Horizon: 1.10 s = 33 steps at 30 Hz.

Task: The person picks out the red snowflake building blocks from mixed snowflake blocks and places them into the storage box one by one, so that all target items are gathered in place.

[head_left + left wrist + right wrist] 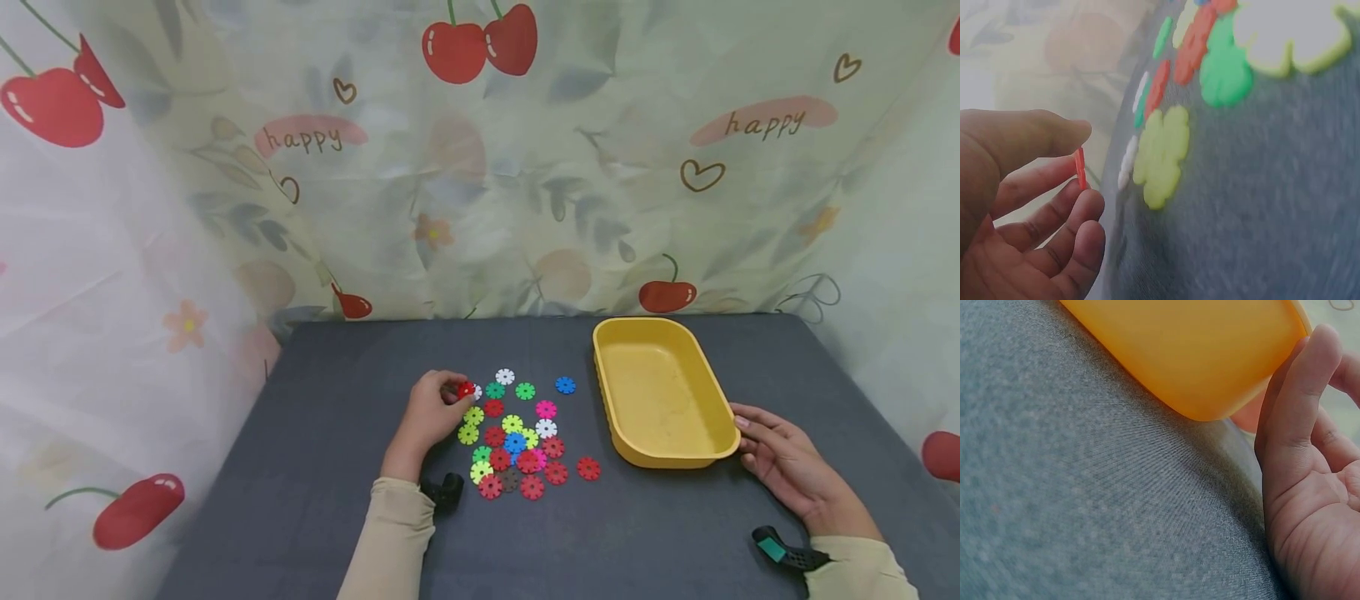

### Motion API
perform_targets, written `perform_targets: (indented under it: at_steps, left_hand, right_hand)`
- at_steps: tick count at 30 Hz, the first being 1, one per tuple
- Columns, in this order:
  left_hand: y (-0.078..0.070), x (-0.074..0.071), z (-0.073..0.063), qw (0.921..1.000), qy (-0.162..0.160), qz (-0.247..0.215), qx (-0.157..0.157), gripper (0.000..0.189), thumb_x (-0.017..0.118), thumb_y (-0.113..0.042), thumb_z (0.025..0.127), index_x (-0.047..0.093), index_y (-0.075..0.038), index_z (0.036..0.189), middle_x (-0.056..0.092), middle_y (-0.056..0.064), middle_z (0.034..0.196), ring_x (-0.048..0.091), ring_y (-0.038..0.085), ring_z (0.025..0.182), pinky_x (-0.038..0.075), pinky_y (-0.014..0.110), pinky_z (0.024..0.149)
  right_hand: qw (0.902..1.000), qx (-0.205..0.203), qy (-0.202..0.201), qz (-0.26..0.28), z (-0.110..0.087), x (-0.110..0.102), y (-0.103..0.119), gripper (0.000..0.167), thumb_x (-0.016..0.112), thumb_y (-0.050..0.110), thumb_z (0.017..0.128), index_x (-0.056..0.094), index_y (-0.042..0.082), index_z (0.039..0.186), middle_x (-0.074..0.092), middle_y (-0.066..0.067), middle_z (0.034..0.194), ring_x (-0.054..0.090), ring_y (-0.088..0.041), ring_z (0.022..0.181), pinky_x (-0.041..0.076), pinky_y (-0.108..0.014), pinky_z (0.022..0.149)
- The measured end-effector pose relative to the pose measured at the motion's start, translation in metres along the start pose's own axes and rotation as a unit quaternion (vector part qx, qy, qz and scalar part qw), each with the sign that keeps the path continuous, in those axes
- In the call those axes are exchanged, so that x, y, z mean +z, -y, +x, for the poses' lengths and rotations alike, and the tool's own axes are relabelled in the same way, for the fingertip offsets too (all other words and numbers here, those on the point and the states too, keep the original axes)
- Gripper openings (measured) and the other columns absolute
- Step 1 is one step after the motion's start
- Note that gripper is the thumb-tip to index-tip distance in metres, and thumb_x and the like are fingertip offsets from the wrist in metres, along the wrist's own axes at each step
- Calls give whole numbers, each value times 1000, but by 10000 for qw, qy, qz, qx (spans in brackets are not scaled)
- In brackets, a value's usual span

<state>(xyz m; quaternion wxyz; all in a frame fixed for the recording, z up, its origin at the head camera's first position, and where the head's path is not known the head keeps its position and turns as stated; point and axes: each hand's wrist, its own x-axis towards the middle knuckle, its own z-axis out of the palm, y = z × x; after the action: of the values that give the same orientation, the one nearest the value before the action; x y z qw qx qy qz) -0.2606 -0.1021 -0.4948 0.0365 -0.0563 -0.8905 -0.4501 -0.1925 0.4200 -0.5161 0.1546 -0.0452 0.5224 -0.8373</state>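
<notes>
One red notched snowflake disc (pixel 466 390) is pinched between the thumb and fingertips of my left hand (pixel 432 410), off the cloth as the left wrist view shows it. My right hand (pixel 783 462) is at the near right corner of the yellow plastic tray (pixel 667 458), fingertips at its rim — whether they grip it or only rest there, I cannot tell. Just beside the red disc lies a white disc (pixel 477 392), with a pair of yellow-green discs (pixel 473 415) a little nearer to me. Further in, the main cluster of discs (pixel 498 459) sits loose on the dark grey tabletop (pixel 337 433); some overlap, and I can't tell if any are joined. A lone blue disc (pixel 565 385) and a stray red piece (pixel 588 468) lie nearest the tray. I'd judge this early on: one disc is up in my fingers, I see none in the tray, and all the others remain to be handled — spread out before the cherry-print curtain (pixel 487 192).
</notes>
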Motion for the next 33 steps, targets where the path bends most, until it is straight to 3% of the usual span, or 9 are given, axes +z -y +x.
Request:
perform_targets:
  at_steps: [16, 21, 33]
  left_hand:
    - [-31, 15, -5, 9981, 184, -291, 507, 35, 78, -15, 96, 72, -2, 128, 65, 13, 117, 65, 25, 100, 60, 44, 89]
    - [-44, 23, -5, 9962, 361, -309, 735, 36, 76, -18, 98, 71, -2, 129, 65, 13, 119, 67, 29, 104, 60, 44, 90]
    - [-79, 47, -6, 9896, 888, -679, 907, 35, 75, -18, 100, 71, -2, 131, 63, 11, 120, 66, 33, 108, 59, 40, 90]
  right_hand:
    - [10000, -34, -48, -79, -1, 0, -1, 39, 39, 7, 115, 73, 19, 132, 78, 0, 114, 74, -8, 91, 61, -22, 73]
    - [9997, -66, -149, -205, -1, 0, -2, 38, 41, 8, 115, 73, 20, 131, 78, 2, 112, 73, -7, 89, 61, -21, 72]
    - [9997, -82, -128, -177, -1, 0, -1, 38, 41, 8, 115, 72, 20, 132, 78, 2, 112, 73, -7, 89, 61, -21, 72]
